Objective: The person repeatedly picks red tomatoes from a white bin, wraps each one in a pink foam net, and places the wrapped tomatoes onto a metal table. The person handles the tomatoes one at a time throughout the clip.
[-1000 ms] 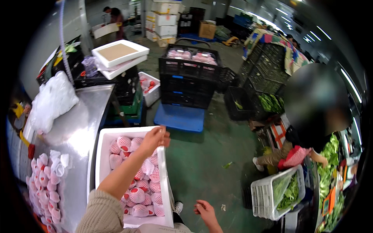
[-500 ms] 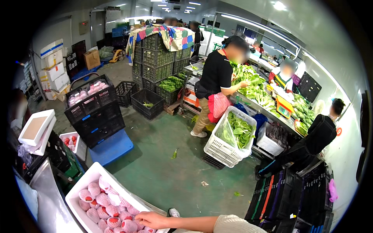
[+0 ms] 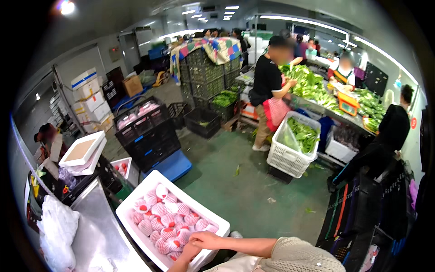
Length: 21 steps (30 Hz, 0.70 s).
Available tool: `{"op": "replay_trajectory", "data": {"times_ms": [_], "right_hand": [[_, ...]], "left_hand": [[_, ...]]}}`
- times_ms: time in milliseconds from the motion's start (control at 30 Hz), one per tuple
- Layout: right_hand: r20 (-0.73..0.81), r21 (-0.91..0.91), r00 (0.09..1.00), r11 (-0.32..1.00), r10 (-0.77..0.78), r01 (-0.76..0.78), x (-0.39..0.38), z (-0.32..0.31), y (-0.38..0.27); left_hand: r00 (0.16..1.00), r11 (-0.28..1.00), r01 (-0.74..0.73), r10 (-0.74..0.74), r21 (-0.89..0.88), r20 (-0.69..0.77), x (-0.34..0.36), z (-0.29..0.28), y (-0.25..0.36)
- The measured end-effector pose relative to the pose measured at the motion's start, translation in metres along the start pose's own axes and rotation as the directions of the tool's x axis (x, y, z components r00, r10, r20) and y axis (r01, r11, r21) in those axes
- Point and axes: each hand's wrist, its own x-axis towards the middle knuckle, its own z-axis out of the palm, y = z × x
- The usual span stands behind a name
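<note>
Red round fruits (image 3: 159,209) in pink foam net sleeves fill a white foam box (image 3: 138,189) in front of me. Over the box's near right part, my right hand (image 3: 207,240) reaches in from the right, its fingers bent and close together. My left hand (image 3: 190,250) comes up from the lower edge and meets the right one above the fruits. The hands overlap, so the left fingers are mostly hidden. Whatever lies between the fingers is too small or covered to make out.
A metal table (image 3: 97,226) with a white plastic bag (image 3: 58,226) adjoins the box. Black crates (image 3: 149,140) stand on a blue base beyond. Right of them, a person in black (image 3: 268,81) handles leafy greens beside a white basket (image 3: 290,161). Dark stacked crates (image 3: 346,213) lie at right.
The view has swung left, so the scene sits further right. My left hand has come into sight beside the right hand; before, only the right showed, lying on the fruits.
</note>
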Motion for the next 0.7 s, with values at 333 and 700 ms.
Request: {"op": "replay_trajectory", "data": {"times_ms": [333, 700], "right_hand": [[0.209, 0.618, 0.834, 0.592, 0.51, -0.517, -0.028, -0.03, -0.068], [-0.107, -0.085, 0.992, 0.995, -0.06, 0.051, -0.021, 0.01, -0.064]], "left_hand": [[0.855, 0.941, -0.264, 0.127, -0.212, -0.502, -0.103, -0.136, 0.232], [0.947, 0.619, -0.157, -0.126, -0.769, -0.294, -0.134, -0.142, 0.232]]}}
